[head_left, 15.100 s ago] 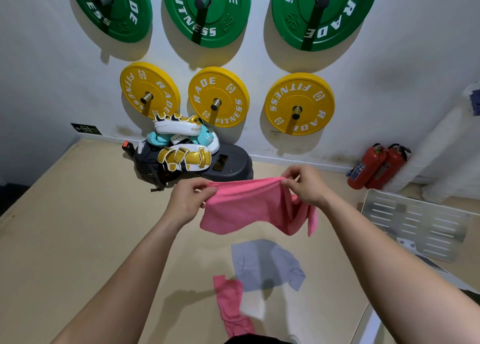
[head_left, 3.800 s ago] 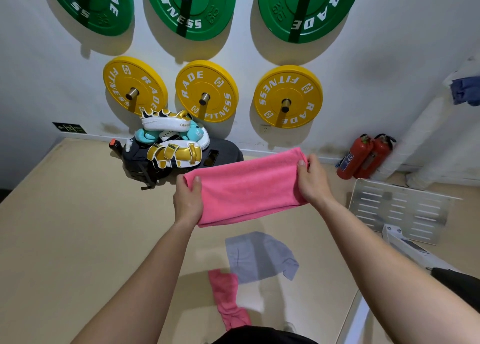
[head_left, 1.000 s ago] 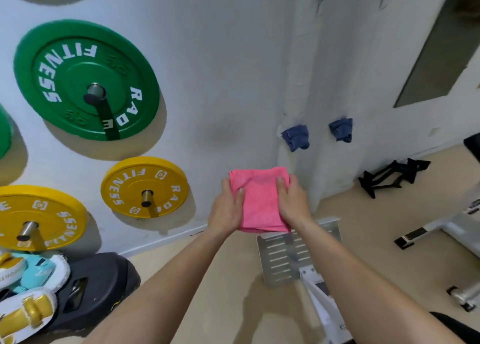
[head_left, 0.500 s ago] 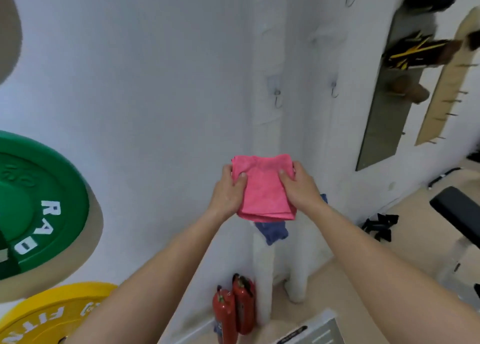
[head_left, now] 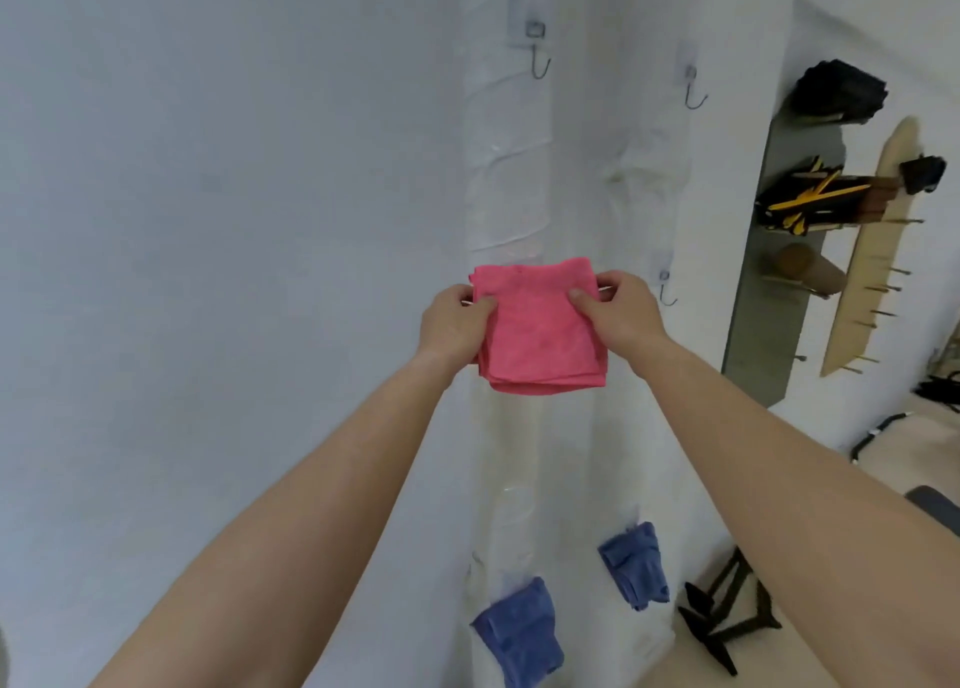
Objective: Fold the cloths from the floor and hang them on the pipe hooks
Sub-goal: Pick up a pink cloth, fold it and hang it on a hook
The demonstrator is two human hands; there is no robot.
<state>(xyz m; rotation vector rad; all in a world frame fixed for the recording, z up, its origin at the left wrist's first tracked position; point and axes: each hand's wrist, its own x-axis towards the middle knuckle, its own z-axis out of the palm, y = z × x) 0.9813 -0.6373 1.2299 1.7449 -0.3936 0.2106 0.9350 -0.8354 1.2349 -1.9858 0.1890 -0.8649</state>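
A pink cloth [head_left: 540,331], folded into a small square, is held up in front of the left white wrapped pipe [head_left: 506,168]. My left hand [head_left: 454,324] pinches its left edge and my right hand [head_left: 621,313] pinches its right edge, thumbs on the front. The cloth covers the pipe's middle section, and any hook behind it is hidden. A bare metal hook [head_left: 666,292] sticks out of the right pipe [head_left: 649,178] just beside my right hand. Two more bare hooks, one [head_left: 175,61] and another [head_left: 693,92], sit higher up.
Two folded blue cloths hang low on the pipes, one [head_left: 519,630] on the left pipe, one [head_left: 634,563] on the right. A wall rack [head_left: 810,204] with black and yellow gear and a wooden peg board [head_left: 872,251] are at the right. A black stand [head_left: 727,620] is on the floor.
My view has swung up and right from the floor to the pipes. The folded pink cloth, held in both hands, has risen to the height of the middle hooks, well above the blue cloths.
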